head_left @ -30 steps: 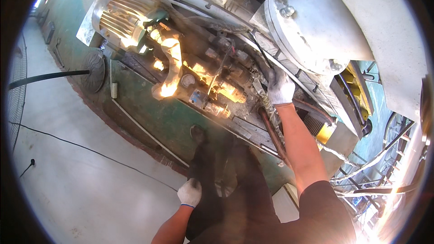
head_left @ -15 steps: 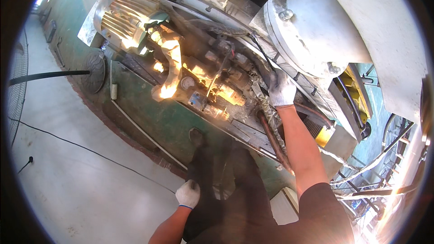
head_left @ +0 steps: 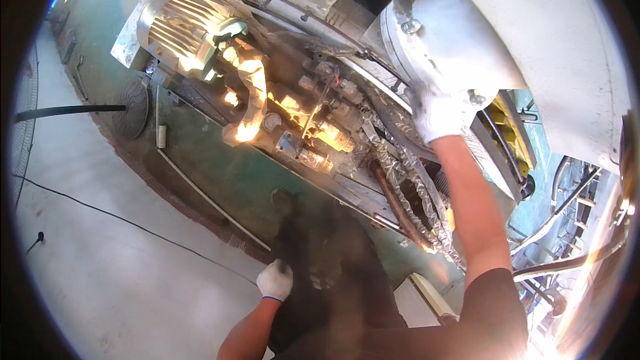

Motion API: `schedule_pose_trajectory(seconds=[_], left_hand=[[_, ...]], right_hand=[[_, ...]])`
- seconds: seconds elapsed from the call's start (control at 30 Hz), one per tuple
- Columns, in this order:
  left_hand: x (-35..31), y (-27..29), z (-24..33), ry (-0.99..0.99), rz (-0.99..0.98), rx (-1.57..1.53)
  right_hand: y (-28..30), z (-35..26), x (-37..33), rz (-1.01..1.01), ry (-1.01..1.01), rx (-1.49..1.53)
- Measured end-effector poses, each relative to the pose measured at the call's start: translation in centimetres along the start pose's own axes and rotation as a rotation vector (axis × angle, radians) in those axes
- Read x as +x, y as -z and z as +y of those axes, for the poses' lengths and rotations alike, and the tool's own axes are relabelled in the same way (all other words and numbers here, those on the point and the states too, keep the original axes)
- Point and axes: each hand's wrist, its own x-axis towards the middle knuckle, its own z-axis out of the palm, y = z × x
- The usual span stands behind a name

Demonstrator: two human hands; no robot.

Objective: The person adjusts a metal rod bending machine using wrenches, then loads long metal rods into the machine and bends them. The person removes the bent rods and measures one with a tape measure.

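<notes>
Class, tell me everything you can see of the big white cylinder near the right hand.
The white cylinder sits upper right, its broad round flange toward the picture's lower left. It looks like painted metal, smudged grey on the flange, with glare lower down. Two shiny bolts show at the flange. A large white panel borders it. The gloved right hand overlaps its lower edge; contact is unclear.

Motor (head_left: pixel 183 32) far left, pipe (head_left: pixel 255 87) just right of it, cylinder (head_left: pixel 460 33) far right, right hand (head_left: pixel 433 112) beside its near edge, cable (head_left: pixel 127 217) on left floor (head_left: pixel 133 287)
</notes>
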Motion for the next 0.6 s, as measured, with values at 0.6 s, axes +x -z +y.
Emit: schedule_pose_trajectory(seconds=[0.6], left_hand=[[-0.2, 0.3, -1.0, -0.005, 0.049, -0.114]], right_hand=[[-9.0, 0.6, -5.6, 0.306, -0.049, 0.293]])
